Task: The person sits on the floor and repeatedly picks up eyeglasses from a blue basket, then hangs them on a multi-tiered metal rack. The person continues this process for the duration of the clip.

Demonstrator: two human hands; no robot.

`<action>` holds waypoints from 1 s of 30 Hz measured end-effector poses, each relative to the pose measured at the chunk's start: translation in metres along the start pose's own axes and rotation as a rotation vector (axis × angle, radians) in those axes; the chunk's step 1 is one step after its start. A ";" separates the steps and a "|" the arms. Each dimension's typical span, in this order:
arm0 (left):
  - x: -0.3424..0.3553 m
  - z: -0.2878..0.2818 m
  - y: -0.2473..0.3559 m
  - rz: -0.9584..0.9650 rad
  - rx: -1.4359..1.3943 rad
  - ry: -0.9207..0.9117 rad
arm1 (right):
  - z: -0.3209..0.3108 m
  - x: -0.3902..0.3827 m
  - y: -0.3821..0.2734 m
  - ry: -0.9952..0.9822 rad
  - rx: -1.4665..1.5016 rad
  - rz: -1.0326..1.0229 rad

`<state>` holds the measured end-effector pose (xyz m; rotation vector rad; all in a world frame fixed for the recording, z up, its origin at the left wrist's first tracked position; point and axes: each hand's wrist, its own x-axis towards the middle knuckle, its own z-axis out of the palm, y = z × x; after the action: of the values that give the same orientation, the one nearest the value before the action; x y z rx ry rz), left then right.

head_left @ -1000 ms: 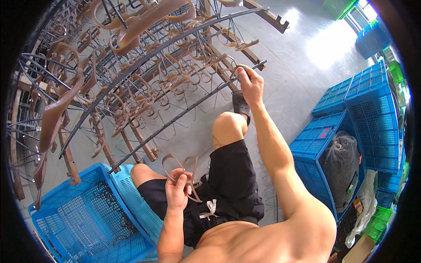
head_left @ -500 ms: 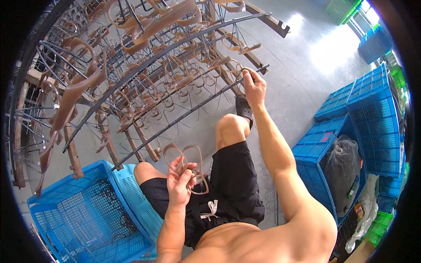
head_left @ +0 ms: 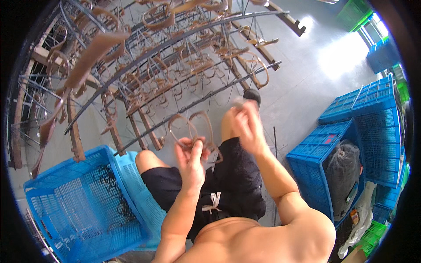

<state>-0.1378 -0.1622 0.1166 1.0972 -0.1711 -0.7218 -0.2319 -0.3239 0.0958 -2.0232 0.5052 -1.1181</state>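
My left hand (head_left: pixel 192 155) is closed on brown eyeglass frames (head_left: pixel 209 125), pinched between thumb and fingers above my lap. At least two rims show there; the fingers hide how many frames there are. My right hand (head_left: pixel 247 125) is over my right knee, smeared by motion, so I cannot tell its fingers or whether anything is in them. Ahead stands a rack with long dark rods (head_left: pixel 193 103), from which many similar brown frames hang on thin wires. One eyeglass frame (head_left: pixel 266 79) hangs at the right end of the nearest rod, beyond my right hand.
A blue plastic crate (head_left: pixel 33 186) with dark wiry pieces inside sits at the left. Blue crates (head_left: pixel 307 149) are stacked at the right, one holding a filled clear plastic bag (head_left: pixel 344 179). Rusty rack bars (head_left: pixel 74 136) stick out toward me at knee height.
My right hand has left the rod's right end and come back toward my knee. My left hand, still holding the eyeglass frames, has risen slightly and moved right.
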 end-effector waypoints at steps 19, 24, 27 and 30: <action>-0.007 -0.024 -0.010 0.002 0.162 -0.199 | 0.041 0.070 0.061 0.557 0.578 0.620; -0.007 -0.032 -0.010 -0.059 0.154 -0.159 | 0.030 0.074 0.068 0.452 0.717 0.720; -0.002 -0.034 -0.011 -0.080 0.132 -0.154 | 0.027 0.074 0.066 0.426 0.761 0.724; -0.001 -0.034 -0.013 -0.106 0.125 -0.156 | 0.030 0.073 0.064 0.409 0.761 0.733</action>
<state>-0.1285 -0.1397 0.0899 1.1754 -0.2960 -0.9023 -0.1659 -0.3989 0.0760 -0.8371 0.7898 -1.0233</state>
